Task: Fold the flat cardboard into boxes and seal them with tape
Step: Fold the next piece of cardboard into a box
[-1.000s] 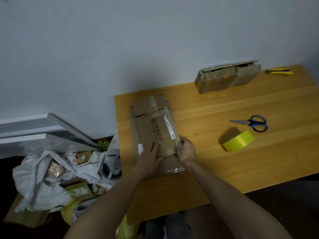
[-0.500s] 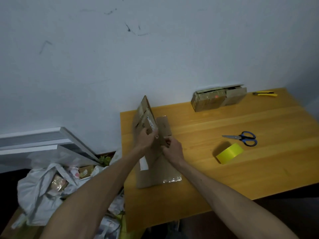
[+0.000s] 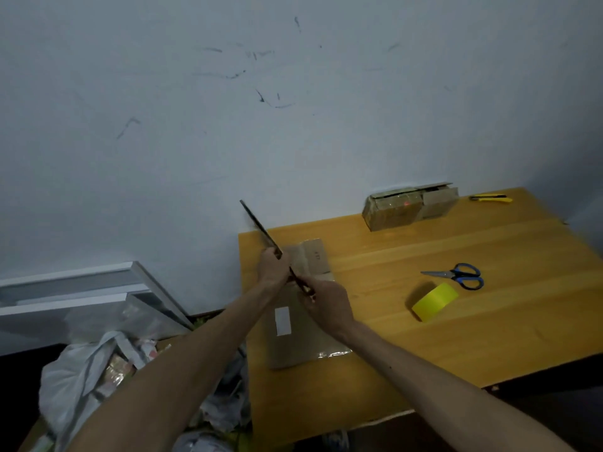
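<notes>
The cardboard panel [image 3: 259,228], earlier flat on the table [image 3: 456,347], now stands upright. The left hand [image 3: 272,268] and right hand [image 3: 326,303] grip it.

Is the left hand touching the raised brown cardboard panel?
Touching. The head view shows the left hand gripping the raised brown cardboard panel, which is seen edge-on.

a scuffed pale wall [image 3: 293,125] (dim light) behind a wooden table [image 3: 456,337]; white panels [image 3: 81,282] stacked at left.
</notes>
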